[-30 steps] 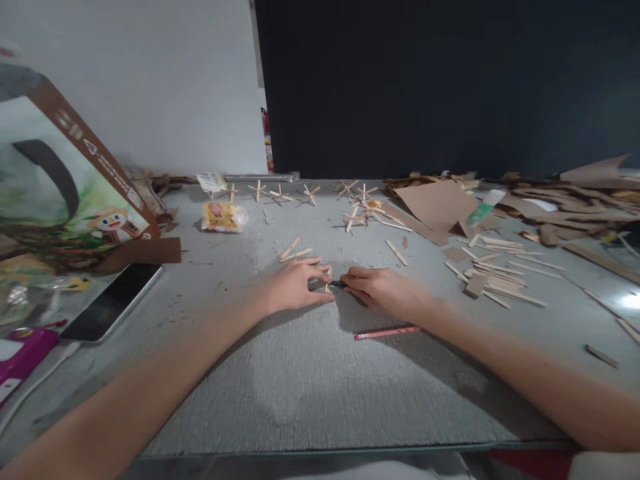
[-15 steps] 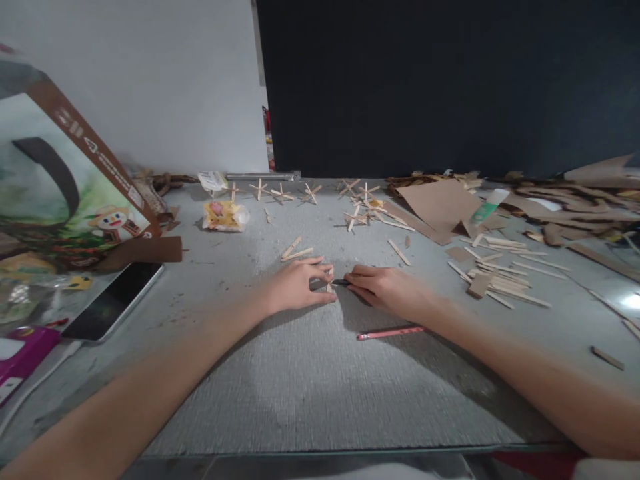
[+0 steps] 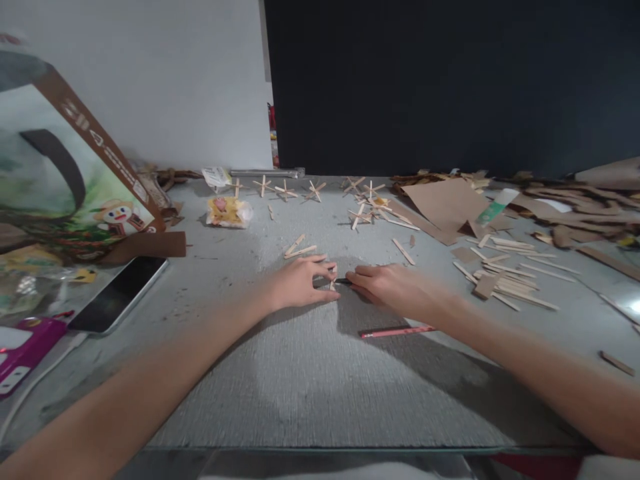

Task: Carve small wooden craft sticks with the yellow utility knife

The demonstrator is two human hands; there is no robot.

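My left hand (image 3: 300, 283) rests on the table, its thumb and fingers closed on a short wooden craft stick (image 3: 333, 285) that stands on end between the fingertips or lies pointing away; I cannot tell which. Opposite it, my right hand (image 3: 384, 283) is closed around a slim dark tool (image 3: 343, 281) whose pale tip meets the stick; whether it is a pen or a blade is too small to tell. Just beyond the left hand lie two craft sticks (image 3: 301, 251) in a V. A pink pencil (image 3: 395, 331) lies nearer me, partly under the right forearm.
Star-shaped stick pieces (image 3: 315, 192) line the back. A pile of loose craft sticks (image 3: 515, 280), a brown cardboard sheet (image 3: 440, 203) and a glue stick (image 3: 497, 207) lie right. Leftward are a phone (image 3: 120, 297), a purple device (image 3: 33, 353), a printed bag (image 3: 100, 180) and a yellow packet (image 3: 229, 212).
The view has shifted slightly, so things sit a little further right. Both hands keep their hold, and the left index finger has curled closer to the stick.
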